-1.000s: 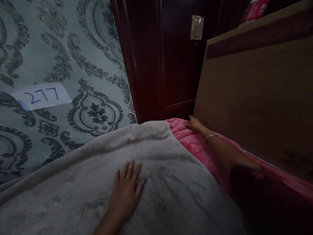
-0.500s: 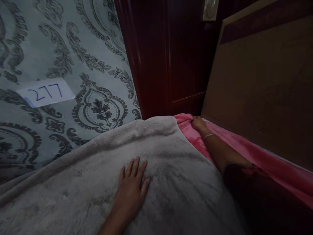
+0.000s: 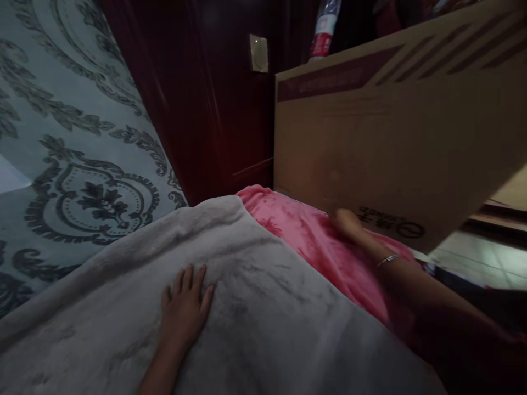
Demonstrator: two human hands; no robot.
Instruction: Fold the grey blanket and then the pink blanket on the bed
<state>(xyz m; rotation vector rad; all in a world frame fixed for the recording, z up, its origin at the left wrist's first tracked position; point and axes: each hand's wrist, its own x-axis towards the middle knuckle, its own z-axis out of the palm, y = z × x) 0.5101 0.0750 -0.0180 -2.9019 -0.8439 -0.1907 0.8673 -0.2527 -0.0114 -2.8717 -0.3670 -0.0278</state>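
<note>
A grey plush blanket [image 3: 247, 323] spreads across the foreground, with a pink plush blanket [image 3: 296, 241] showing along its right side. Flat on the grey one lies my left hand [image 3: 185, 302], palm down and fingers spread. My right hand [image 3: 348, 224], with a silver bracelet at the wrist, reaches to the outer edge of the pink blanket, close beside the cardboard box. Motion blurs this hand, and its fingertips are hidden, so I cannot tell whether it grips the pink cloth.
A large cardboard box [image 3: 337, 142] stands along the right side. Behind it are a dark red wooden panel [image 3: 222, 109] and a plastic bottle [image 3: 323, 30]. Patterned wallpaper [image 3: 102, 203] covers the left wall. Tiled floor [image 3: 477, 255] shows at the far right.
My view has swung right. My right hand has left the far corner and come nearer along the pink blanket's edge; more pink shows. My left hand stays flat on the grey blanket.
</note>
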